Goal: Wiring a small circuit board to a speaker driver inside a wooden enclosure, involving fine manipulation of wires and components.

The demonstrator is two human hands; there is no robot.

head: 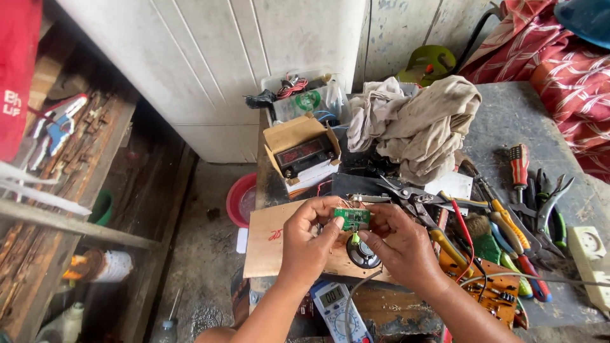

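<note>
fingertips of both hands pinch a small green circuit board [352, 218], the left hand [307, 240] on its left edge and the right hand [395, 244] on its right edge, so the board sits flat and face up right under the camera, probably so the parts on it can be looked over. both grips are narrow and closed on the board, just the tips doing the work. it hangs in the air near the front middle of the bench, over a brown cardboard sheet [270, 244] that looks like it's there as a work mat. right below the board lies a small round speaker [363, 254], thin wires seem to run between them but it's too small to be sure. near edge has a multimeter [337, 305] lying face up within easy reach. to the right there's an orange circuit board [492, 289] and a scatter of pliers and screwdrivers [518, 219] spread out handles toward the person. farther back sits an open cardboard box [300, 152] with a black battery-like block in it, and a heap of dirty rags [419, 124] shoved to the far side out of the way.
</note>
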